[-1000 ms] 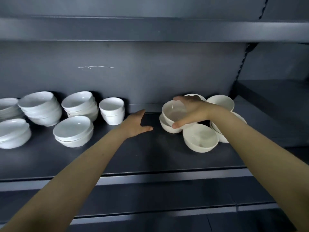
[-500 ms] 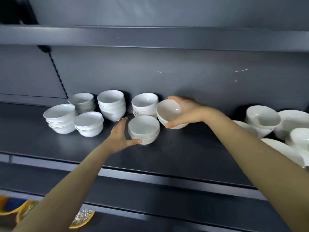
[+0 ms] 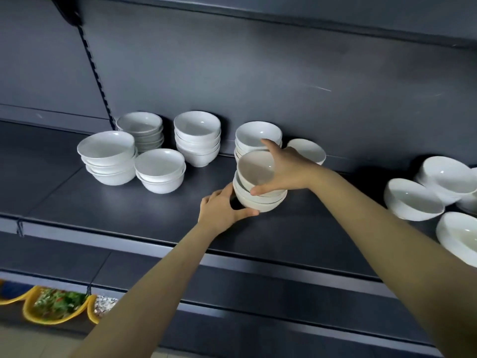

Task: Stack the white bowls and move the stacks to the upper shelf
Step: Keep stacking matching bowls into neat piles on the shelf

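My right hand grips a white bowl by its rim, thumb at the front and fingers over the far side, and the bowl sits in the top of a short stack mid-shelf. My left hand holds that stack's lower left side, thumb curled under its front. Behind it stand another stack and a single bowl against the back wall.
Several white bowl stacks stand at the left of the dark shelf. Loose bowls lie at the right edge. The upper shelf runs overhead. Yellow trays sit below left.
The view swung left. My right hand carried the bowl from the right-hand group and lowered it onto the middle stack, and my left hand closed in on that stack's side.
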Tool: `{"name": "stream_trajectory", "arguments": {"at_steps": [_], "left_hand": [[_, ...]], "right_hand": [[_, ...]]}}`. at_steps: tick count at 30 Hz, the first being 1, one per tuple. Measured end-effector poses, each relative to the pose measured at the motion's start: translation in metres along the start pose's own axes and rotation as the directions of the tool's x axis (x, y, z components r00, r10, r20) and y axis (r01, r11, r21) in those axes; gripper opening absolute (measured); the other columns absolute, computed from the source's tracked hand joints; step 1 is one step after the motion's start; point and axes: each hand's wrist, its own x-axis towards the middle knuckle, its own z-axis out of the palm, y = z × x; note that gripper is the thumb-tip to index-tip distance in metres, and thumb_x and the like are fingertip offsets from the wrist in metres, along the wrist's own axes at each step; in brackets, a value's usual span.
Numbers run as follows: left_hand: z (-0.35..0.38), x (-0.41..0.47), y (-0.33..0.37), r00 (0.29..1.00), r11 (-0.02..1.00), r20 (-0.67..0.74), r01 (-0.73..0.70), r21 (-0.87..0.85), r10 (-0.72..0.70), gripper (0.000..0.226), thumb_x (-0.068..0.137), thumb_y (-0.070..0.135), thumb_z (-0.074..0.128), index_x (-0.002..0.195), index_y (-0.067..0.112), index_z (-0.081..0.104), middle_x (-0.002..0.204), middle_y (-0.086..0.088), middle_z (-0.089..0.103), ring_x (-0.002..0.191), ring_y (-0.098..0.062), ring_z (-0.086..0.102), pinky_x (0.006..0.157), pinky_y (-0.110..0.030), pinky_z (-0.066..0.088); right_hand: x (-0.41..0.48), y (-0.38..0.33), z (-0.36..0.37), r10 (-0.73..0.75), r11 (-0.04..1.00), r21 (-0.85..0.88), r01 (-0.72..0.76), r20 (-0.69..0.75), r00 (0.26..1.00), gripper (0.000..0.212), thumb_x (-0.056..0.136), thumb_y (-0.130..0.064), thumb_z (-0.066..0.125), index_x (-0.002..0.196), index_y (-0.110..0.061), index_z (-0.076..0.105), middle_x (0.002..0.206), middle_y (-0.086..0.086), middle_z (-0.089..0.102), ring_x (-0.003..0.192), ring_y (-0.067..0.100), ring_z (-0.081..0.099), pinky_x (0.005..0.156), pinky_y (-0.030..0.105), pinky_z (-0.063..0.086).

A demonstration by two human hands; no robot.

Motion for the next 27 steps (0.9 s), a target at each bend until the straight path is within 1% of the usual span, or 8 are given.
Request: {"name": "stream_trajectory", "arguments": {"at_steps": [4,8,12,18,21,24,25,27], "left_hand": [[0.001,-0.001,-0.001,1.000,1.000,-0.016,-0.001,-0.004,0.001,0.091,0.068,0.069,0.070,0.144,0.035,0.034,0.128,0.012,0.059,0.134,-0.012,0.038,0.107,-0.030,0.018],[0.001,-0.002,-0.001,1.000,1.000,-0.010,0.010,-0.010,-0.010,0.092,0.067,0.070,0.070,0.144,0.035,0.035,0.128,0.011,0.059,0.134,-0.011,0.038,0.109,-0.030,0.017],[0.000,-0.002,0.000,1.000,1.000,0.003,0.013,0.004,-0.013,0.092,0.067,0.070,0.069,0.145,0.036,0.034,0.129,0.011,0.059,0.134,-0.011,0.038,0.110,-0.031,0.018],[0.000,-0.002,-0.001,0.999,1.000,0.040,0.019,0.013,-0.020,0.093,0.067,0.072,0.067,0.145,0.037,0.032,0.130,0.011,0.059,0.135,-0.012,0.038,0.111,-0.032,0.018],[-0.004,-0.003,0.000,0.996,1.000,0.091,0.005,0.013,-0.006,0.089,0.071,0.065,0.071,0.145,0.036,0.031,0.131,0.014,0.057,0.134,-0.011,0.039,0.111,-0.031,0.019],[-0.024,-0.001,0.000,0.963,0.994,0.271,0.027,-0.104,0.002,0.088,0.076,0.044,0.078,0.148,0.032,0.030,0.141,0.011,0.052,0.134,-0.010,0.043,0.114,-0.034,0.029],[-0.034,0.002,0.000,0.958,0.996,0.287,0.019,-0.087,0.006,0.084,0.080,0.033,0.076,0.149,0.027,0.030,0.144,0.006,0.049,0.136,-0.013,0.043,0.114,-0.033,0.032],[-0.057,0.007,0.007,0.971,0.999,0.236,-0.034,0.032,0.025,0.073,0.087,0.019,0.068,0.150,0.015,0.031,0.149,-0.004,0.044,0.138,-0.020,0.041,0.111,-0.028,0.031]], "right_hand": [[0.004,-0.002,0.006,0.015,1.000,-0.003,-0.015,0.011,1.000,0.134,0.051,-0.071,0.080,0.153,-0.033,0.001,0.115,0.003,0.042,0.100,0.019,0.045,0.077,0.030,0.041],[0.007,-0.002,0.013,0.023,1.000,0.001,-0.023,0.013,1.000,0.131,0.052,-0.072,0.079,0.152,-0.029,0.007,0.126,0.007,0.046,0.103,0.019,0.044,0.080,0.030,0.041],[0.009,-0.004,0.011,0.041,0.999,-0.025,-0.039,0.071,0.997,0.136,0.056,-0.071,0.078,0.155,-0.028,-0.004,0.136,0.011,0.042,0.121,0.025,0.045,0.084,0.029,0.039],[0.007,-0.007,0.007,0.060,0.998,-0.021,-0.058,0.100,0.993,0.136,0.061,-0.065,0.079,0.155,-0.028,-0.013,0.138,0.009,0.043,0.116,0.022,0.046,0.083,0.028,0.040],[0.002,-0.006,0.007,0.039,0.999,-0.013,-0.038,0.095,0.995,0.138,0.062,-0.064,0.080,0.155,-0.024,-0.014,0.150,0.007,0.037,0.130,0.024,0.041,0.091,0.027,0.040],[-0.007,0.000,-0.003,0.020,1.000,0.008,-0.021,0.120,0.993,0.130,0.064,-0.064,0.079,0.156,-0.024,-0.005,0.157,0.000,0.029,0.140,0.022,0.034,0.109,0.033,0.036],[-0.010,0.006,-0.009,0.021,1.000,0.008,-0.022,0.138,0.990,0.123,0.065,-0.062,0.079,0.155,-0.028,0.004,0.155,-0.003,0.031,0.140,0.021,0.034,0.111,0.035,0.034],[-0.019,0.017,-0.020,0.012,1.000,0.001,-0.012,0.165,0.986,0.102,0.062,-0.060,0.081,0.145,-0.037,0.026,0.143,-0.013,0.044,0.134,0.019,0.042,0.109,0.036,0.037]]}}
